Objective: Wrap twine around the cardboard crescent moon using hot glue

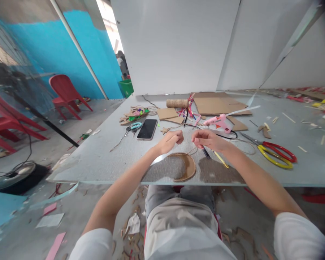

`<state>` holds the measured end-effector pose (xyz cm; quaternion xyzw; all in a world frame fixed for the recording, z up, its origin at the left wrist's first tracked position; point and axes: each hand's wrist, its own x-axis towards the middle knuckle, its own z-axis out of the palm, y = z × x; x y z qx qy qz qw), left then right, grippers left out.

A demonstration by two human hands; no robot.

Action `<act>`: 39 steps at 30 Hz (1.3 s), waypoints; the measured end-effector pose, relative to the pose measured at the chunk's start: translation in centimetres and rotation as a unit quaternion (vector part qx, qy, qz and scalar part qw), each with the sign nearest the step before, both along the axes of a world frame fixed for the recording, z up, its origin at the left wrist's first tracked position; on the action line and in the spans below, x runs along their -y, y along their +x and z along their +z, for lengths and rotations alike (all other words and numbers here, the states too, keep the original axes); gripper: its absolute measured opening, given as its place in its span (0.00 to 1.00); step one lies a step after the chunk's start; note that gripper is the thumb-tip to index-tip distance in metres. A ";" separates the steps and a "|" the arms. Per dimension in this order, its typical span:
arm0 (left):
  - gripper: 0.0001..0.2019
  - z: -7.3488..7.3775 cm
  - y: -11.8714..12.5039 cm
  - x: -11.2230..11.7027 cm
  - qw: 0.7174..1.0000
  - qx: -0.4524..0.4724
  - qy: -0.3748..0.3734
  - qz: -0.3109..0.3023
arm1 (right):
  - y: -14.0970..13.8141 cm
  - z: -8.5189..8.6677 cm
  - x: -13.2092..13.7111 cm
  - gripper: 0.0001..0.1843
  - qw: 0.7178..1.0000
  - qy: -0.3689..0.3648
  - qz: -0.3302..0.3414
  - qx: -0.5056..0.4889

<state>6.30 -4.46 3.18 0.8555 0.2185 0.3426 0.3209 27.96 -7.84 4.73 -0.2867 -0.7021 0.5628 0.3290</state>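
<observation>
My left hand is closed above the table, fingers curled; whatever it may hold is hidden. Close by on the right, my right hand has its fingers pinched together. A thin strand of twine runs up to its fingertips from a crescent-shaped cardboard piece. That crescent lies near the table's front edge, with twine along its rim. Under my right hand are a dark pen and a yellow pencil-like stick. A small star-shaped piece lies just beyond my left hand.
Around the hands on the glass-like table lie a phone, a pink glue gun, scissors, a twine roll and cardboard sheets. Red chairs stand left. Scraps litter the floor.
</observation>
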 end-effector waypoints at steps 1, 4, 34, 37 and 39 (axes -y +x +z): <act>0.11 -0.1 0.0 -0.1 1.000 -0.004 0.002 0.005 | 0.0 -0.1 0.1 0.16 1.000 -0.008 0.009 -0.020; 0.14 -0.3 0.0 -0.3 1.000 -0.011 0.008 0.014 | -0.1 -0.6 0.2 0.18 0.995 -0.042 0.042 -0.084; 0.06 0.1 0.5 0.5 0.980 0.127 0.150 0.028 | -2.5 -1.9 0.6 0.31 0.989 0.016 -0.137 0.058; 0.07 0.4 0.4 0.7 0.984 0.098 0.146 -0.001 | -2.1 -2.0 0.4 0.31 0.991 0.017 -0.112 0.064; 0.07 0.7 0.2 0.8 0.988 0.077 0.125 -0.040 | -1.9 -2.1 0.5 0.31 0.993 0.008 -0.095 0.069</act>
